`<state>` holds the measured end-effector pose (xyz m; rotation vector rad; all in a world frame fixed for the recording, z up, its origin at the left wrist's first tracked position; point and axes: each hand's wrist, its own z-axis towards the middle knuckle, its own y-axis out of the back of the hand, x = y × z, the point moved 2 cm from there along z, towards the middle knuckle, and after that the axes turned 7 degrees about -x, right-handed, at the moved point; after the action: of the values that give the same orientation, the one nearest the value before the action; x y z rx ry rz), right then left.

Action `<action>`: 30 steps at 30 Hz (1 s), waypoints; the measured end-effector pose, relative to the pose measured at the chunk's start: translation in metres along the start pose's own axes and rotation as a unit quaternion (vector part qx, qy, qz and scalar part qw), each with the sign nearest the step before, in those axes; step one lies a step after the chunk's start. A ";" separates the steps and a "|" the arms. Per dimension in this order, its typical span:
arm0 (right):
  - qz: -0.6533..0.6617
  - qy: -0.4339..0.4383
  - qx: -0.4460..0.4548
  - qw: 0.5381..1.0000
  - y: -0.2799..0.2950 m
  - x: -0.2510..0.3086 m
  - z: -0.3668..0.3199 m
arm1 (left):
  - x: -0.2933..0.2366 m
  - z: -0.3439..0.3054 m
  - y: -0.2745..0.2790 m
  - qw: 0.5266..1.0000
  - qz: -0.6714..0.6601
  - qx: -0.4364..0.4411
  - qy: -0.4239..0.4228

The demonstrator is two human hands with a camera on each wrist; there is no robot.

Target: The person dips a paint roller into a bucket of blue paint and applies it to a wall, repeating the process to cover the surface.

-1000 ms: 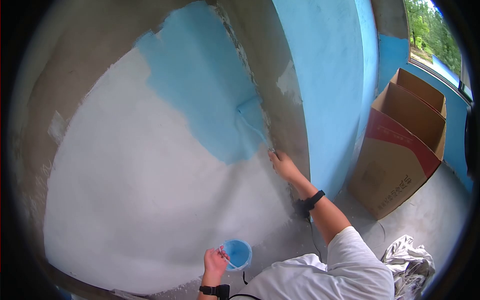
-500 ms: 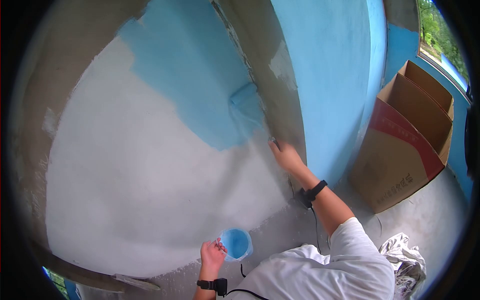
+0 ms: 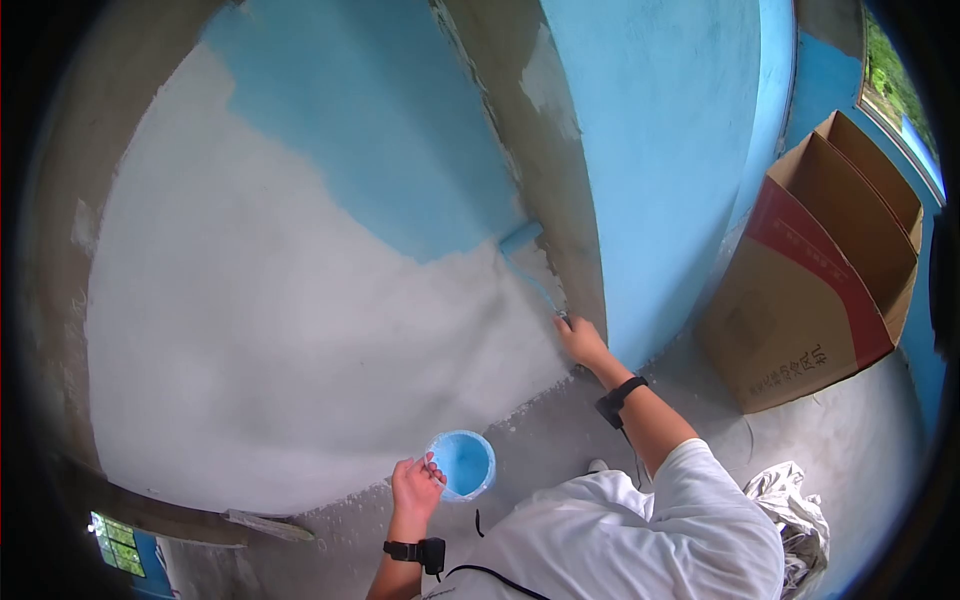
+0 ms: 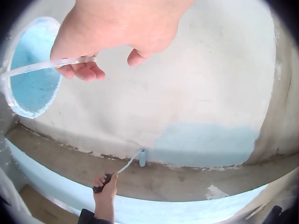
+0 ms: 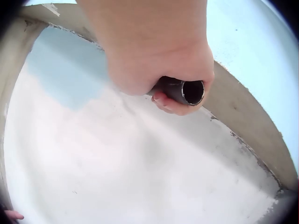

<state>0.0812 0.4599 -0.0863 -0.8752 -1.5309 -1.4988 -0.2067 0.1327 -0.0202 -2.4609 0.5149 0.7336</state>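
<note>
Gripping roller handle (image 5: 171, 88), hollow end (image 5: 193, 93) visible only from right wrist

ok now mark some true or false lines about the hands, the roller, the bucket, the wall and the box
1. The right hand grips the roller by its dark handle. True.
2. The bucket is held by the right hand. False: the left hand holds the bucket by its pale strap.
3. The wall section behind the roller is blue all over. False: blue paint covers its upper part, and much of the lower part is white.
4. The cardboard box is open at the top. True.
</note>
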 end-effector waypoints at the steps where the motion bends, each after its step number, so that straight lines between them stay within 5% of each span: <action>1: -0.002 -0.001 0.002 1.000 0.002 -0.004 0.000 | 0.001 -0.001 0.000 1.000 0.003 -0.002 -0.002; 7: -0.069 0.033 -0.016 0.997 0.029 0.024 -0.020 | 0.008 -0.005 0.001 1.000 0.000 -0.006 -0.002; 9: -0.034 0.188 -0.108 0.976 0.035 0.039 -0.031 | 0.010 -0.005 0.003 1.000 -0.011 -0.005 0.003; 16: 0.002 0.079 0.037 0.996 0.066 0.109 -0.036 | 0.017 -0.008 0.004 1.000 -0.018 -0.010 -0.013; 19: -0.025 0.219 -0.031 0.975 0.058 0.114 -0.019 | 0.018 -0.006 0.012 0.999 -0.035 -0.002 -0.017; 25: 0.103 0.211 -0.085 0.968 0.049 0.144 0.028 | 0.021 -0.007 0.013 0.998 -0.041 -0.005 -0.037; 27: 0.244 -0.012 0.105 0.964 0.044 0.145 0.033 | 0.019 -0.008 0.007 0.999 -0.039 -0.011 -0.033; 30: 0.168 0.075 0.026 0.983 0.018 0.096 0.046 | 0.018 -0.009 0.006 0.998 -0.043 -0.023 -0.034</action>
<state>0.0521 0.5011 0.0091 -0.9165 -1.2355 -1.2441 -0.1921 0.1196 -0.0261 -2.4735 0.3695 0.7985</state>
